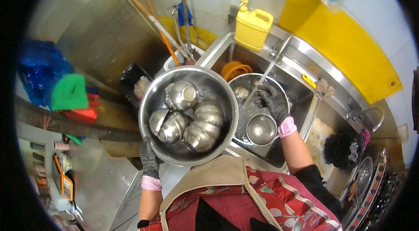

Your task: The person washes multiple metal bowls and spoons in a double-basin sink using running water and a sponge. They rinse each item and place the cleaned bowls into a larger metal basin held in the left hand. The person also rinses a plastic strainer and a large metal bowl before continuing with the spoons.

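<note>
My left hand [150,157], in a dark glove over a pink one, grips the lower left rim of a large steel basin [144,106]. Inside that basin lie several stacked steel bowls [206,123]. Over a second, water-filled basin [286,95] in the sink is my right hand [272,101], gloved the same way, fingers slightly curled beside the stream from the faucet [284,47]; whether it touches anything cannot be told. A steel bowl [261,129] sits upright in the water, and small metal bowls [241,92] lie near the stream.
An orange-brown plastic container [235,69] stands behind the water-filled basin. A yellow jug [253,29] is at the sink's back edge. Long wooden handles [147,11] lean at the back left. To the right are a yellow-handled brush [308,81], a foamy second sink [319,139] and a black bag [342,149].
</note>
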`<act>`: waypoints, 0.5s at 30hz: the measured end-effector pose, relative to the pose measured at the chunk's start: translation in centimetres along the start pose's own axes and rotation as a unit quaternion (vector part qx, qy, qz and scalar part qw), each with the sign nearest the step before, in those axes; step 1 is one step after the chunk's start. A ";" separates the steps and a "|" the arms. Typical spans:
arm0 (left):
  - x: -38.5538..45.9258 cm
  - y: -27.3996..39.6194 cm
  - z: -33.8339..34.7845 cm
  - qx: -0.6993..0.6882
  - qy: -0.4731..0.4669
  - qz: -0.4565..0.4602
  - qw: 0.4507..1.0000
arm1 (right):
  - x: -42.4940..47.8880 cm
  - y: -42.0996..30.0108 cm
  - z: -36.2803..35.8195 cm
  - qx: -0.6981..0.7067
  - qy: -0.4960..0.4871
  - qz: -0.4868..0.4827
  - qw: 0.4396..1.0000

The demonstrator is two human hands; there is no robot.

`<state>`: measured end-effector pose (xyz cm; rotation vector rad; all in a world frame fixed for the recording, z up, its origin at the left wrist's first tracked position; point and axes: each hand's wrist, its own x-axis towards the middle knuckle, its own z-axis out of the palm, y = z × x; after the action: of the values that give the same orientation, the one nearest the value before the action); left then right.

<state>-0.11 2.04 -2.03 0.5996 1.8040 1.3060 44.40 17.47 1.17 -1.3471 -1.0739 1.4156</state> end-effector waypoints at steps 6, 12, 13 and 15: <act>0.9 -1.1 -1.1 -0.073 -0.027 -0.060 0.995 | 6.7 10.9 -6.2 0.135 0.061 0.190 0.971; -0.6 -0.3 -1.2 0.017 0.014 0.005 1.000 | 10.8 16.0 -2.2 0.164 0.077 0.169 0.969; 0.0 -0.1 -0.8 0.039 0.004 0.018 0.999 | 11.8 18.6 -2.7 0.201 0.105 0.167 0.959; -0.1 0.3 0.0 0.045 0.022 0.032 0.998 | 12.5 20.3 -1.5 0.246 0.139 0.166 0.945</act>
<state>-0.14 2.10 -1.70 0.6882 1.9014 1.2934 44.91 24.83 -21.55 -1.3327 -0.2815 1.5441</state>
